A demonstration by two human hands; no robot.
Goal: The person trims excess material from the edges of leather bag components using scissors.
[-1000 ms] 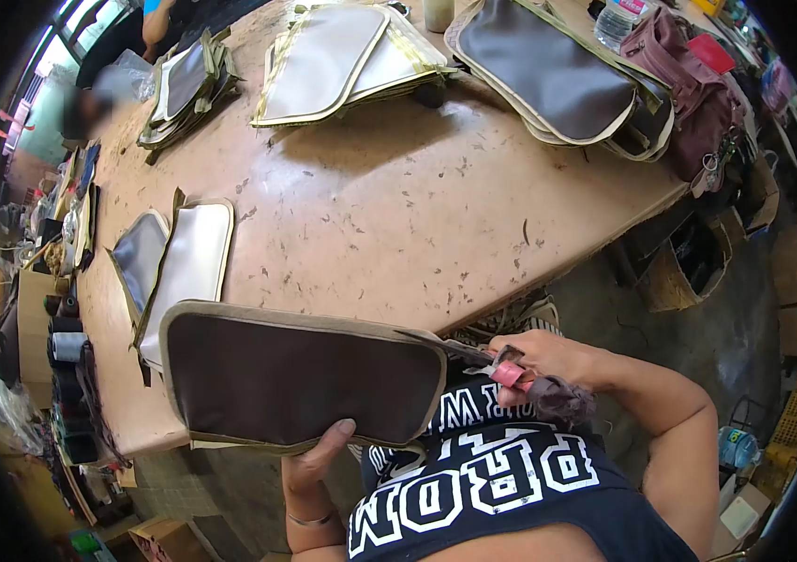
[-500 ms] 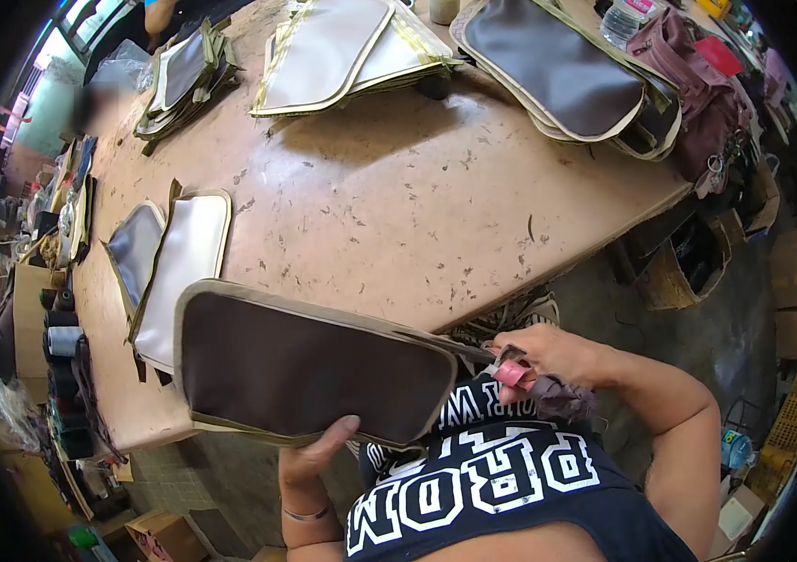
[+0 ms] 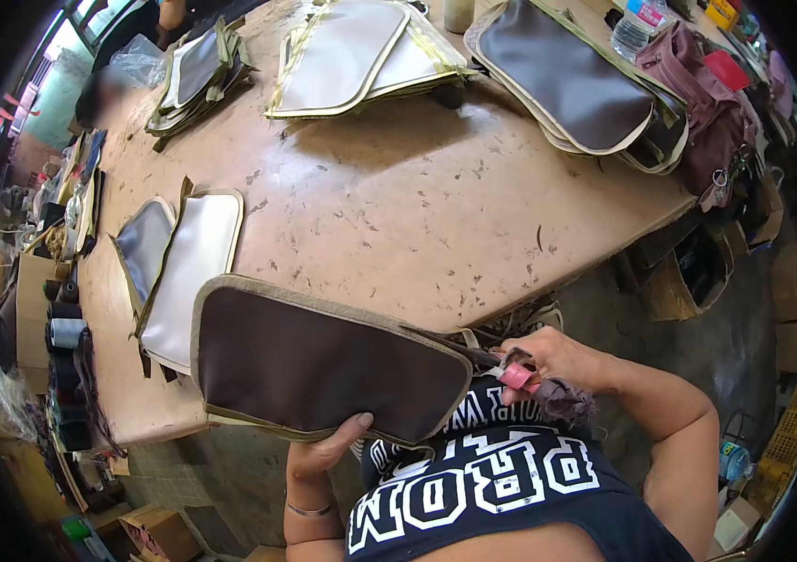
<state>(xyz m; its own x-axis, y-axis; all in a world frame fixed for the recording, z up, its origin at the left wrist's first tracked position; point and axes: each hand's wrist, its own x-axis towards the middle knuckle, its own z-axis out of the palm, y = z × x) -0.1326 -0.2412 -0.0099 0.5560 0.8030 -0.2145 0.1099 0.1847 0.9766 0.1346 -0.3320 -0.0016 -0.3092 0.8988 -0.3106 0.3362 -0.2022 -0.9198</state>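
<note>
A dark brown rectangular panel (image 3: 328, 361) with rounded corners and a beige edge band is in my left hand (image 3: 331, 446). The thumb presses on its lower face and the fingers are hidden behind. My right hand (image 3: 562, 360) is closed around scissors (image 3: 517, 377) whose handles are wrapped in pink tape and dark cloth. Their dark blades lie along the panel's upper right edge, near the corner. Just left of the panel, a pale panel (image 3: 194, 272) and a grey panel (image 3: 147, 245) rest on the table (image 3: 370, 206).
Stacks of edged panels (image 3: 347, 56) lie across the far side, with a larger dark stack (image 3: 562, 80) at the right. Beside that are a mauve bag (image 3: 703, 112) and a water bottle (image 3: 637, 28). Thread spools (image 3: 66, 332) line the left edge. A cardboard box (image 3: 693, 276) stands below right.
The view has shifted slightly, so the table and its stacks appear a little further right. Both hands keep their hold, and the scissors stay at the panel's upper right edge.
</note>
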